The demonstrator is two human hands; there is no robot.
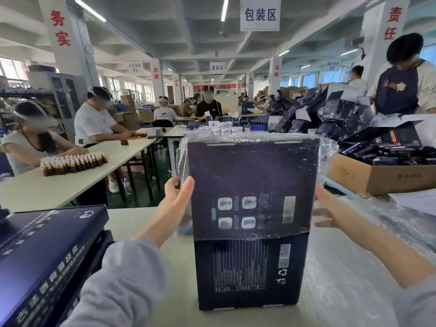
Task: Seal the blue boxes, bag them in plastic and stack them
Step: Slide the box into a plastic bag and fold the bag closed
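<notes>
The blue box (pixel 250 208) stands upright on the near table (pixel 122 220), with a plastic bag (pixel 328 147) over its upper half. My left hand (pixel 175 197) grips its left edge, thumb in front. My right hand (pixel 326 208) is spread beside its right edge.

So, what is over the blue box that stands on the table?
A clear plastic bag covers the blue box from its top down to about the middle; the lower part is bare. The box is closed, so its inside cannot be seen.
</notes>
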